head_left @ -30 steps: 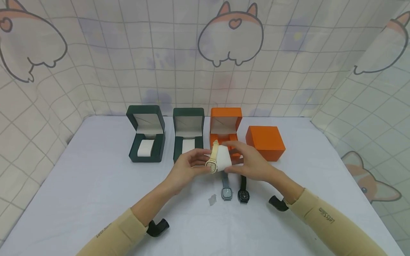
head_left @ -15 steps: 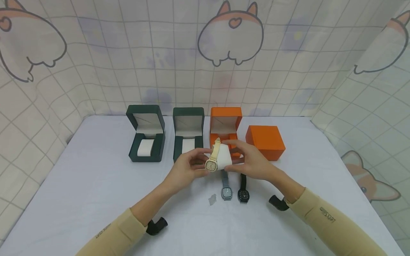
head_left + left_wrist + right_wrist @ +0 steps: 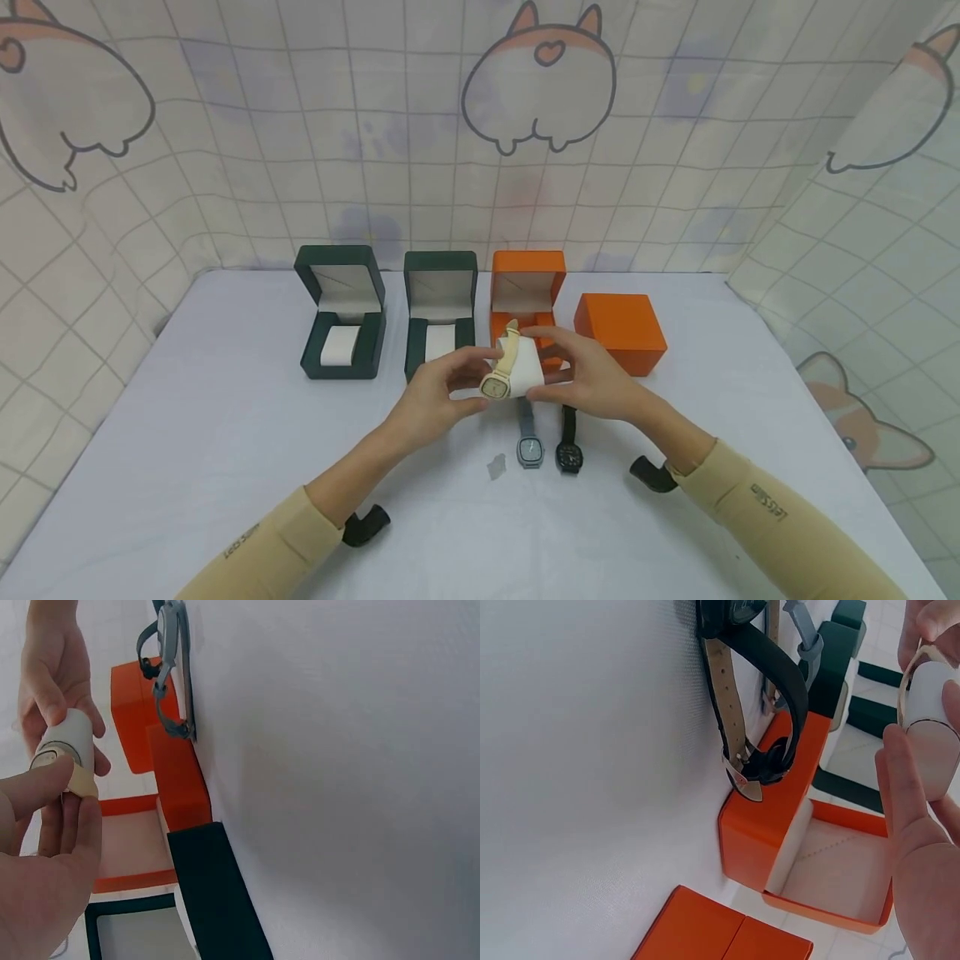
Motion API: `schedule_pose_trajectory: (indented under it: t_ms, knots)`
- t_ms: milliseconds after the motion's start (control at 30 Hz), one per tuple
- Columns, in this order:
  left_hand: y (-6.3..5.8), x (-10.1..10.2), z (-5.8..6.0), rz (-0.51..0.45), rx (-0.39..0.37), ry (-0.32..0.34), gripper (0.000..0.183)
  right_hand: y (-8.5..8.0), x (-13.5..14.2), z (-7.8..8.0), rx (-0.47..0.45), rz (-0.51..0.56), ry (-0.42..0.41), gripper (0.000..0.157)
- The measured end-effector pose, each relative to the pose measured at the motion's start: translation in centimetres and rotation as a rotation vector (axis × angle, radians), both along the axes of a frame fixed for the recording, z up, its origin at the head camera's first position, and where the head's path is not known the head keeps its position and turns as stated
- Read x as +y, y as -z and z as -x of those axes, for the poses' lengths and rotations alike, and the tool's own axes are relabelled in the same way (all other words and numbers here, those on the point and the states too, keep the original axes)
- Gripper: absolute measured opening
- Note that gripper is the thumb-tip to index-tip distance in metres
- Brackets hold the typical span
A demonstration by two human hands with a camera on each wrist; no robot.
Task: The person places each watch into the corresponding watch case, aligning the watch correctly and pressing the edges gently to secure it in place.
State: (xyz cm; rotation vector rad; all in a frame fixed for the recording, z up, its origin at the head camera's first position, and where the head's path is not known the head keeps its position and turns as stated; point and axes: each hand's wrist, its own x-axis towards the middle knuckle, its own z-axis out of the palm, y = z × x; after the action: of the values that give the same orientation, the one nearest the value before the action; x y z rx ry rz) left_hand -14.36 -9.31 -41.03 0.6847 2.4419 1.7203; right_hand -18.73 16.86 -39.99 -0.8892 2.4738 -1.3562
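My left hand (image 3: 431,400) pinches a cream-strapped wristwatch (image 3: 496,386), its thumb at the watch face in the left wrist view. A white watch cushion (image 3: 527,368) is gripped by my right hand (image 3: 592,377), fingers along one side and thumb on the other. The cream strap (image 3: 904,684) curves along one end of the cushion in the right wrist view. Both hands are raised in front of an open orange watch box (image 3: 528,267), hiding part of its base. Below them on the table lie a grey wristwatch (image 3: 530,451) and a black wristwatch (image 3: 569,457).
Two open dark green watch boxes (image 3: 352,346) (image 3: 441,262) stand at the left; white cushions sit in both. A closed orange box (image 3: 622,329) is at the right. A small grey patch (image 3: 497,467) lies on the white tablecloth (image 3: 225,417). Patterned curtain (image 3: 300,150) hangs behind.
The cream strap's upper end has tilted a little rightward over the white cushion, and the watch has turned slightly. Both hands stay almost in place and keep their holds.
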Motion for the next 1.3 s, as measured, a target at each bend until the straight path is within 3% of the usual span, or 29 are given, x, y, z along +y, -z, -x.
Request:
schedule_pose_trajectory:
  t_ms: [400,600,1300]
  knots:
    - [0.09,-0.08,0.4,0.043,0.074,0.035,0.067,-0.29,0.14,-0.03,-0.011,0.008,-0.002,0.079]
    - [0.07,-0.16,0.49,0.057,0.092,0.013,0.066,-0.54,0.04,0.06,-0.005,0.013,-0.01,0.078]
    - [-0.19,-0.01,0.22,-0.053,0.008,0.04,0.066,-0.15,0.01,0.13,0.026,0.037,-0.022,0.078]
